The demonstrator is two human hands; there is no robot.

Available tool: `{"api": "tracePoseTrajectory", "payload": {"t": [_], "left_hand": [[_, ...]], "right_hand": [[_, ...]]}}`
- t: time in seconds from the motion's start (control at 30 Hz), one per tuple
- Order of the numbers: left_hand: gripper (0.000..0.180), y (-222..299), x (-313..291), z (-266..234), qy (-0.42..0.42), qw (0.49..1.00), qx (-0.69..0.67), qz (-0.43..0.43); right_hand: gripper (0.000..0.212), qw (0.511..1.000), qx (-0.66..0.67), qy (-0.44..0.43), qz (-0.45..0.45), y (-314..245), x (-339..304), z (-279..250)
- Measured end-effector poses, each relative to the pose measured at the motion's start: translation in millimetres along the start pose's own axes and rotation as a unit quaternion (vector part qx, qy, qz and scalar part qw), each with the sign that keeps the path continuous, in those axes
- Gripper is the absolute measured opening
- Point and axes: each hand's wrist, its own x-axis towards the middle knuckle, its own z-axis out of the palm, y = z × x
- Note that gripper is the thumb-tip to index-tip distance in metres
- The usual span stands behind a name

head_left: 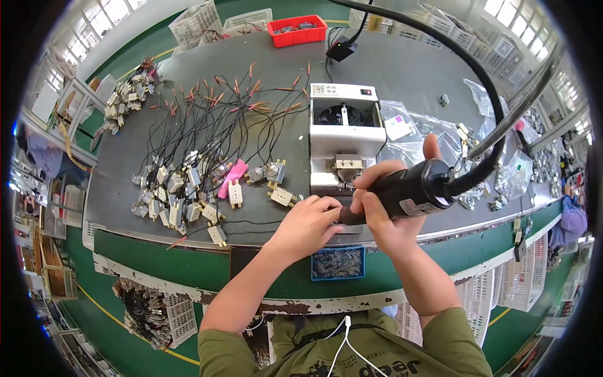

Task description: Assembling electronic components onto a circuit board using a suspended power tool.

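Note:
My right hand (392, 217) is wrapped around a black electric screwdriver (411, 188), which lies tilted with its tip toward the left. Close to that tip my left hand (308, 225) is closed, thumb and fingers bent together; what they grip is hidden. Both hands are at the front of a white screw feeder (345, 135) with an open top window. Left of my left hand lies a white block-shaped part with brass terminals (282, 196), at the edge of a pile of similar wired parts (179, 191). Their black leads with reddish ends spread toward the back.
A blue tray (338, 277) of small metal pieces sits at the front edge below my hands. Clear plastic bags (433, 135) and loose parts cover the right side. A red bin (297, 39) stands at the back. The screwdriver's black cable (496, 103) arches overhead.

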Motion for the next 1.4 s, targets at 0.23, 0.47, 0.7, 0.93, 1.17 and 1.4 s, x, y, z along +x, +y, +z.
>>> {"api": "tracePoseTrajectory", "payload": {"t": [0.23, 0.47, 0.7, 0.93, 1.17, 1.4], "left_hand": [[0.03, -7.7, -4.4, 9.5, 0.01, 1.0, -0.018, -0.022], [0.032, -7.0, -3.6, 9.7, -0.012, 0.998, -0.031, -0.058], [0.032, -0.6, 2.4, 0.9, -0.057, 0.993, -0.023, -0.098], [0.031, -10.1, 2.1, 6.5, -0.067, 0.993, -0.044, -0.088], [0.028, -2.1, 5.1, -1.9, -0.085, 0.991, -0.031, -0.102], [0.026, 2.8, 0.9, -7.7, -0.059, 0.994, -0.054, -0.077]], "right_hand": [[0.08, 0.998, 0.057, -0.003, -0.009, 21.4, -0.3, 4.9], [0.106, 0.979, 0.018, -0.175, -0.103, 31.4, 12.7, 0.1], [0.1, 0.994, 0.001, -0.095, -0.058, 25.4, 1.8, 19.7], [0.095, 0.972, -0.104, -0.145, -0.155, 19.3, 2.7, 16.0], [0.101, 0.976, -0.036, -0.177, -0.118, 20.3, 8.2, 7.5], [0.108, 0.983, -0.043, -0.131, -0.124, 14.4, 5.5, -0.5]]}}
